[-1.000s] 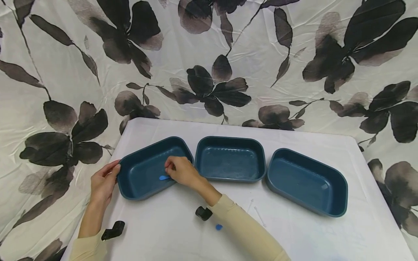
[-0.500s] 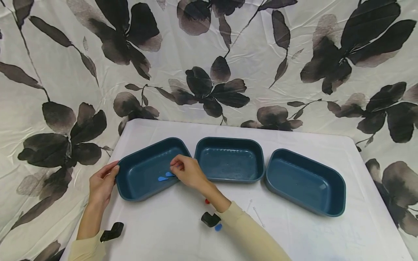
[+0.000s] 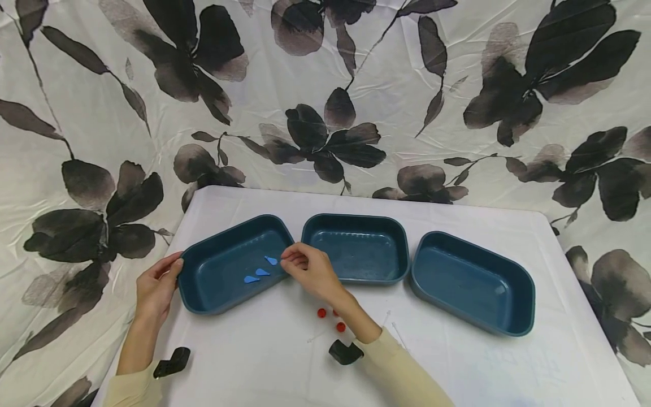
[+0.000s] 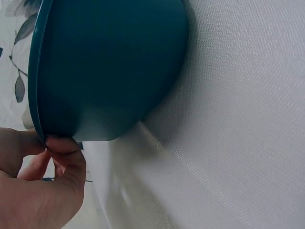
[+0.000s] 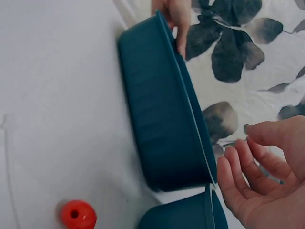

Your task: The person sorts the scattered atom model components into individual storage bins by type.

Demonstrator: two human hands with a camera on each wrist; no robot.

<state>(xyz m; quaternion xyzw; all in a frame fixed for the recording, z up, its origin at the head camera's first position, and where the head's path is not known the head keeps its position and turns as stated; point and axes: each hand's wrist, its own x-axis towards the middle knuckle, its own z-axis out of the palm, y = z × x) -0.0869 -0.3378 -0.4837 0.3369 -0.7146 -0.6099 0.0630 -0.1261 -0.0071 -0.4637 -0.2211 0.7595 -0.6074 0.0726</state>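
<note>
In the head view, three blue teardrop-shaped pieces (image 3: 262,272) lie in a slanting row inside the left teal bin (image 3: 213,299). My left hand (image 3: 155,288) pinches this bin's left rim between thumb and fingers. My right hand (image 3: 315,271) hovers over the bin's right end, beside the middle bin. The right wrist view shows its fingers (image 5: 252,176) loosely bent, thumb apart, with no piece visible between them. Below the right forearm, red beads (image 3: 321,312) lie on the table; one is partly covered by the arm. A red bead (image 5: 78,214) with a hole shows in the right wrist view.
The middle teal bin (image 3: 356,254) stands close to the left one. Farther right is an angled third bin (image 3: 473,282). Thin white strips (image 3: 399,334) lie on the white tablecloth (image 3: 244,362); one strip (image 5: 8,143) has a squarish head. A floral cloth (image 3: 325,73) hangs behind.
The right hand has drawn back to the right, and visible blue pieces in the bin went from one to three. Red beads came into view; the blue piece on the table is now hidden.
</note>
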